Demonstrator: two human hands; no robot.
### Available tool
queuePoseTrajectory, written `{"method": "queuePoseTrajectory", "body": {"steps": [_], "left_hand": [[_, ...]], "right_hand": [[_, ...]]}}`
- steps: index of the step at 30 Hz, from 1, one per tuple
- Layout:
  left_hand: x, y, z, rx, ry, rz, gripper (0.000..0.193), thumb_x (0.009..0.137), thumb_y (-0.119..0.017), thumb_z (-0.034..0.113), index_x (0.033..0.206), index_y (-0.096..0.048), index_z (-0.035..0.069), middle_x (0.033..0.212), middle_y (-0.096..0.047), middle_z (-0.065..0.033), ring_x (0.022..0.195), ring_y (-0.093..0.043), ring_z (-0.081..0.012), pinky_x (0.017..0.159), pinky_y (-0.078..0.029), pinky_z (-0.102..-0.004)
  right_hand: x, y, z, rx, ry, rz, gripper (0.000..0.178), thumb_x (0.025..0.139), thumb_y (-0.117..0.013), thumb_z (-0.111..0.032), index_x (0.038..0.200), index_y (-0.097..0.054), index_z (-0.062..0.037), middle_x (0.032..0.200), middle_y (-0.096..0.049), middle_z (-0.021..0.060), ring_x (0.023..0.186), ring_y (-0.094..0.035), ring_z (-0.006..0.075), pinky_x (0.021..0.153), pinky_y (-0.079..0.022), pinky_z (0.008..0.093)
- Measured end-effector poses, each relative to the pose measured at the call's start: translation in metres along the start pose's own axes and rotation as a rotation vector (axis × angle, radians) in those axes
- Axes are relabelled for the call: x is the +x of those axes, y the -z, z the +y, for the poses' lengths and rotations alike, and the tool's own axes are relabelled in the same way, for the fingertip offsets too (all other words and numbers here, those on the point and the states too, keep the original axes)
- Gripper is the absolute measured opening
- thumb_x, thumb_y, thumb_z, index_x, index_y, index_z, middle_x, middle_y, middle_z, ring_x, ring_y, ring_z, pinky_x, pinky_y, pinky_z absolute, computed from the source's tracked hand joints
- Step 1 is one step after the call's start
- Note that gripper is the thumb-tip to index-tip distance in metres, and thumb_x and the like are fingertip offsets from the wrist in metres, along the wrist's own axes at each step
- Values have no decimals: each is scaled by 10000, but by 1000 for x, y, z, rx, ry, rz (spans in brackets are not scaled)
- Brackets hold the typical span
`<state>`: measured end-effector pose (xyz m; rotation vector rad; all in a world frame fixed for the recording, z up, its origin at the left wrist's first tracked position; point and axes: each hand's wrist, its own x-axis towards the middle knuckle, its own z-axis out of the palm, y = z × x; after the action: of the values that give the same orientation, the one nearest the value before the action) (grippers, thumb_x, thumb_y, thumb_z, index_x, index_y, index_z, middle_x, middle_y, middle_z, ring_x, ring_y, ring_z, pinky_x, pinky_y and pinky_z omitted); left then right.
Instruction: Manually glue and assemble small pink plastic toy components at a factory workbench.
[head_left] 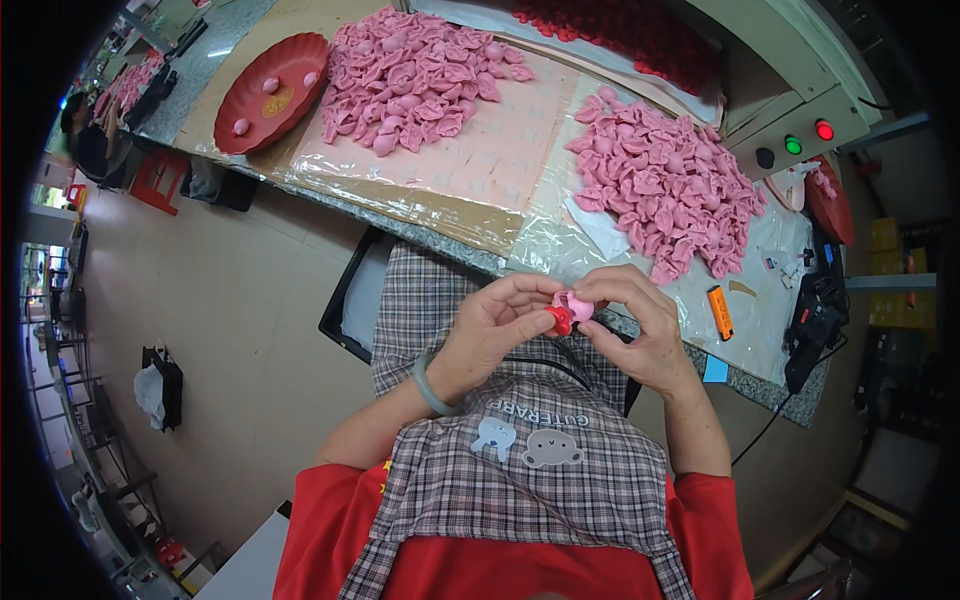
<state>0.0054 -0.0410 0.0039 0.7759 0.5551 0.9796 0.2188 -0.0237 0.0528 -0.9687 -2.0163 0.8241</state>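
My left hand and my right hand meet over my lap, just in front of the table edge. Together they pinch a small pink plastic piece with a small red part pressed against its lower left side. A green bangle sits on my left wrist. I wear a checked apron over a red shirt.
On the plastic-covered table lie two heaps of pink pieces, one at the back and one at the right. A red plate with a few pink pieces stands at the left. Red parts lie behind. An orange lighter and a control box with buttons are at the right.
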Motion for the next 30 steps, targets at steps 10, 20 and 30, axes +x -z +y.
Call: {"method": "queuePoseTrajectory", "body": {"steps": [10,20,30], "left_hand": [[-2,-7,2,132,9,21,378,922,-613,-47,1294,-538,-42,1236,-627,-147,1123,-626,-187,981,-514,-291],[0,-3,-7,316,-162,30,331,905,-630,-43,1234,-598,-28,1243,-574,-107,1067,-642,-178,936,-546,-278],[4,-5,-2,-55,47,63,377,959,-604,58,1318,-524,-25,1208,-596,-123,1061,-632,-176,918,-533,-293]], "right_hand": [[-1,4,0,-48,33,-43,334,721,-749,11,1041,-663,-31,1049,-675,127,952,-667,279,810,-543,354],[-4,3,-3,-52,4,-38,299,762,-739,21,1052,-695,-38,1028,-670,113,908,-680,232,749,-555,318],[-4,-4,1,-35,-36,35,366,731,-772,-21,1089,-697,-16,1039,-663,123,934,-654,248,792,-530,331]]}}
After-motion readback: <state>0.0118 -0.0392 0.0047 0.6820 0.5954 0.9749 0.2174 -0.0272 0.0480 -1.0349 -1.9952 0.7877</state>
